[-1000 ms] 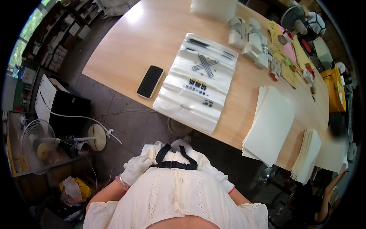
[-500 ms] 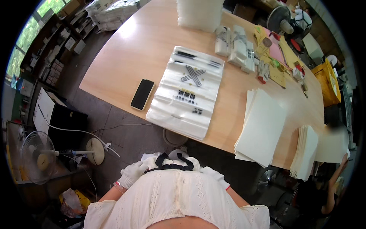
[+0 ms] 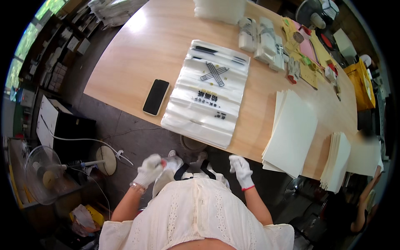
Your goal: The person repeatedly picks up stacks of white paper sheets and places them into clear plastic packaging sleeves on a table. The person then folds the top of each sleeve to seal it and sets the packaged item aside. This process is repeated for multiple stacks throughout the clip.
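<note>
My left hand point(image 3: 149, 170), in a white knit glove, is raised in front of my body with its fingers curled; it is slightly blurred, with a reddish spot by the fingertips. To the right, my right hand point(image 3: 241, 170), gloved with a red cuff edge, has its fingers bent in and shows nothing held. Both hands are apart from the table edge. Beyond them on the table lies a flat stack of clear printed plastic bags point(image 3: 208, 95) with crossed pencil drawings. A black-screened phone point(image 3: 156, 97) lies left of the stack.
White paper sheets point(image 3: 291, 133) lie fanned at the table's right front, beside another paper stack point(image 3: 334, 160). Wrapped bundles point(image 3: 266, 39) and yellow scraps point(image 3: 308, 77) lie farther back. A standing fan point(image 3: 46, 175) is at left. Another person's arm point(image 3: 364, 200) reaches the table at right.
Both hands have come up and forward from beside my waist, now standing clear of my clothing. The view has shifted slightly; the things on the table look unchanged.
</note>
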`<action>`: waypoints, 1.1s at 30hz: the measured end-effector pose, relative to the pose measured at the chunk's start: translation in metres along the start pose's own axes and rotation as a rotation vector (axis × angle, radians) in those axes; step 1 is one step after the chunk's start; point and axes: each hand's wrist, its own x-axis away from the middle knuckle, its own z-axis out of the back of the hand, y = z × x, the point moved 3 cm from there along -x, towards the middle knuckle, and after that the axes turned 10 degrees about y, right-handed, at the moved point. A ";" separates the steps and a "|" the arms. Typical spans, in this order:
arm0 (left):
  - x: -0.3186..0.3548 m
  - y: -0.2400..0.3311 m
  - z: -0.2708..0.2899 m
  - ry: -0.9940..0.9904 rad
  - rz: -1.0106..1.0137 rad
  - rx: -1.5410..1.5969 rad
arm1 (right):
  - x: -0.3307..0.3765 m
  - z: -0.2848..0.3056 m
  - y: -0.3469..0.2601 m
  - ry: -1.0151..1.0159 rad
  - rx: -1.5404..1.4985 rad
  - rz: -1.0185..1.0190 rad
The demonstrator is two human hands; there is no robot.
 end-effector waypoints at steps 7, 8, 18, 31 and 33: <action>-0.133 0.067 -0.021 0.291 -0.692 -0.285 | -0.072 -0.101 -0.082 0.026 1.092 0.922; -0.139 0.064 -0.026 0.315 -0.860 -0.383 | -0.066 -0.110 -0.077 0.010 1.149 0.909; -0.170 0.044 -0.028 0.127 -0.911 -0.129 | -0.116 -0.151 -0.095 0.283 1.313 0.913; -0.204 0.055 -0.078 0.104 -0.858 -0.018 | -0.019 -0.110 -0.050 0.597 0.022 0.311; -0.209 0.055 -0.075 -0.049 -0.804 0.041 | -0.008 -0.118 -0.037 0.506 -0.047 0.218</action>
